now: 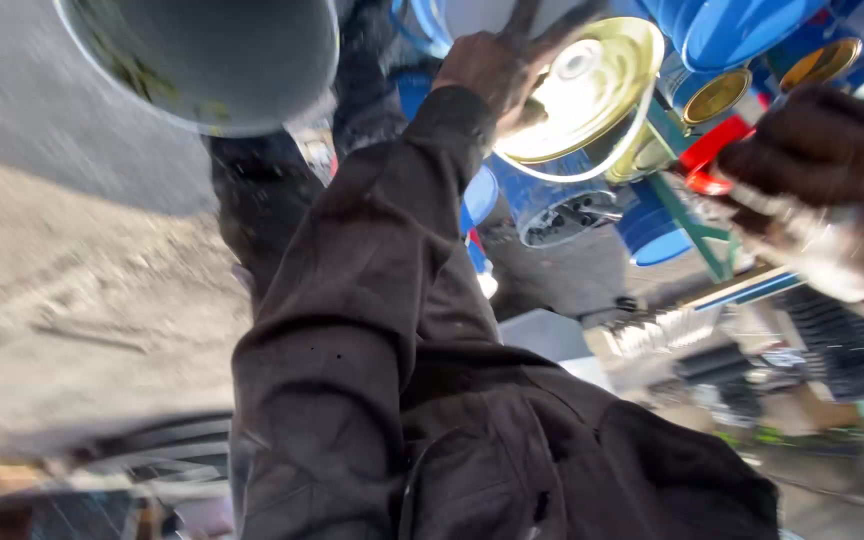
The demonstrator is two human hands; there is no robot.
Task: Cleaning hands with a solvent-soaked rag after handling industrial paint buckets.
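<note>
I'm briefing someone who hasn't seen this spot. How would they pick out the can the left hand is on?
Follow the dark sleeve up to the left hand. Its fingers spread across the gold-lined can, blue outside, open mouth facing the camera. It is the largest gold mouth there; the neighbouring blue cans show smaller ones.

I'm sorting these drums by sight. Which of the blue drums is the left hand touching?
The left hand rests on the gold-lidded blue drum at top centre, largest in view; other blue drums lie untouched.

Rough grey concrete floor (pixel 62 290) carries blue drums (pixel 552 205), some lying with gold-lined insides showing.
</note>
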